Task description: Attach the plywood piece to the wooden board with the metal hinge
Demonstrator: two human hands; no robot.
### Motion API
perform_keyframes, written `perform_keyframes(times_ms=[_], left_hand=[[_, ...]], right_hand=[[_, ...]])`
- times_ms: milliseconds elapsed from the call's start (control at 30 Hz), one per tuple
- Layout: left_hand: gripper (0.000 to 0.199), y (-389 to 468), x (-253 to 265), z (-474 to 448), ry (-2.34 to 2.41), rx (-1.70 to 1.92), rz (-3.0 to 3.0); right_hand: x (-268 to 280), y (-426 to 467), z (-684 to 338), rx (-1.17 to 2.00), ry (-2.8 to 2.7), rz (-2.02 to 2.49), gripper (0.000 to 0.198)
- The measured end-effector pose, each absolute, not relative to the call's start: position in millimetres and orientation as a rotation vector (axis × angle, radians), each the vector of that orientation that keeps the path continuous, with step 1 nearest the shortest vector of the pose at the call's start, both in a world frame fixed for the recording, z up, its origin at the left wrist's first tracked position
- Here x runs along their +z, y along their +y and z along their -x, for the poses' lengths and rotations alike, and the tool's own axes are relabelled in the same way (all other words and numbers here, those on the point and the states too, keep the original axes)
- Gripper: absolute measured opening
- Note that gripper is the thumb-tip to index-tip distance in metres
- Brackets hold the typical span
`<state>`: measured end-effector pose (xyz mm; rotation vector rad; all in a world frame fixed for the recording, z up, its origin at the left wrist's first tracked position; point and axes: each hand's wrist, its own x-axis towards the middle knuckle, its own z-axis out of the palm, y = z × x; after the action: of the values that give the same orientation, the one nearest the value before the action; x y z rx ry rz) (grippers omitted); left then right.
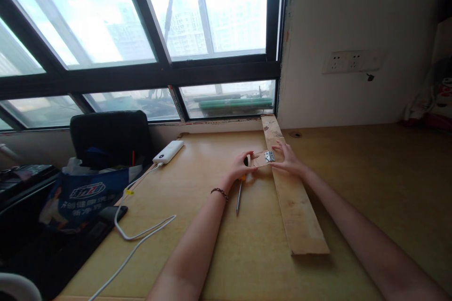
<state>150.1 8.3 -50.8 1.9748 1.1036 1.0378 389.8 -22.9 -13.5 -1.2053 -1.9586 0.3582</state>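
Left hand is gripping the left end of a small, flat, rough-edged wooden piece. Right hand is pinching a shiny metal hinge at the piece's right end, thumb and fingertips bracketing it. Both are sitting over or just beside a long, pale, straight-sided board, which is lying flat on the smooth yellowish tabletop. Screwdriver is resting near the left hand, slim metal shaft showing, handle partly hidden.
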Motion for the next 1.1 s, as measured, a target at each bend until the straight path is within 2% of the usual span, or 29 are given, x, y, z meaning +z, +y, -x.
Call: perform_keyframes(times_ms=[100, 200, 433, 567, 667, 733, 800, 867, 1000, 1033, 1100], left_hand=[[0.067, 5.4, -47.0, -149.6, 1.065, 1.040, -1.927], [0.067, 3.8, -45.0, -149.3, 1.051, 1.035, -1.900], [0.069, 4.4, -47.1, -147.6, 0.996, 1.056, -1.873], [0.070, 6.6, -50.4, -146.8, 1.009, 1.057, -1.908], [0.084, 9.8, -52.0, -146.5, 1.112, 1.042, -1.998], [0.101, 11.4, -51.4, -145.0, 1.291, 1.019, -2.002], [0.108, 11.9, -48.7, -141.8, 1.527, 0.979, -1.918], [0.094, 11.2, -44.2, -137.4, 1.715, 0.898, -1.799], [0.038, 9.2, -34.0, -129.0, 1.892, 0.591, -1.628], [0.034, 8.7, -31.0, -127.2, 1.893, 0.579, -1.588], [0.033, 7.5, -21.7, -123.1, 1.724, 0.812, -1.498]], right_hand=[[-7.2, -21.2, -384.6, 0.349, -2.121, 1.240, 0.092], [-6.2, -15.2, -378.1, 0.310, -2.204, 1.255, 0.092], [-12.4, -7.9, -367.0, 0.179, -2.191, 1.338, 0.072], [-12.9, -8.8, -366.4, 0.161, -2.167, 1.348, 0.068], [-13.3, -9.0, -365.7, 0.166, -2.149, 1.336, 0.068], [-13.6, -8.9, -365.3, 0.180, -2.141, 1.337, 0.068], [-13.6, -8.9, -365.3, 0.196, -2.137, 1.332, 0.067], [-13.4, -9.0, -365.7, 0.212, -2.137, 1.315, 0.067], [-13.2, -9.2, -366.5, 0.244, -2.132, 1.278, 0.070], [-13.3, -9.1, -366.6, 0.249, -2.130, 1.272, 0.070], [-13.6, -8.8, -366.6, 0.256, -2.127, 1.265, 0.069]])
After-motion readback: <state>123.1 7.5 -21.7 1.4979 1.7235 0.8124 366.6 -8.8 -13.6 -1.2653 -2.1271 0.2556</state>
